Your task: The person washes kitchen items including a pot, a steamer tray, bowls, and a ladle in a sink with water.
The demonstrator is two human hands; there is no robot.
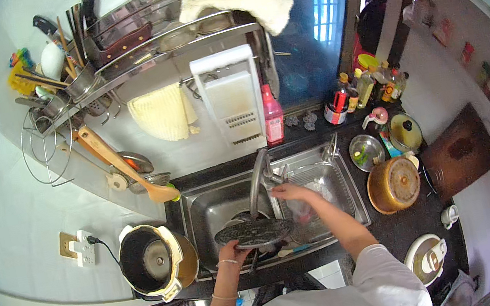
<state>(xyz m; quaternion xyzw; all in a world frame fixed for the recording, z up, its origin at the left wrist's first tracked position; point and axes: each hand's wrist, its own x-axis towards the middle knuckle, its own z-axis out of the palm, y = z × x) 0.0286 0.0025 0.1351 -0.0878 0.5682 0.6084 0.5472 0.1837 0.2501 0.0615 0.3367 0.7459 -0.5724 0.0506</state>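
Observation:
My left hand (233,253) grips the near rim of a dark, speckled round piece of cookware (253,233), perhaps a lid or pan, tilted over the left bowl of the steel sink (214,202). The curved faucet (257,182) stands just beyond it, its spout reaching down behind the disc. Beside the faucet's base, my right hand (291,192) hovers over the sink divider with its fingers pointing left; contact with the lever is unclear. Other cookware (242,217) under the disc is mostly hidden. A clear plastic item (302,211) lies in the right bowl.
An electric cooker body (158,260) stands left of the sink. An overturned golden pot (395,184), steel bowl (366,153) and cooker lid (427,259) occupy the right counter. A wooden spatula (130,167) hangs left; a pink bottle (273,116) stands behind.

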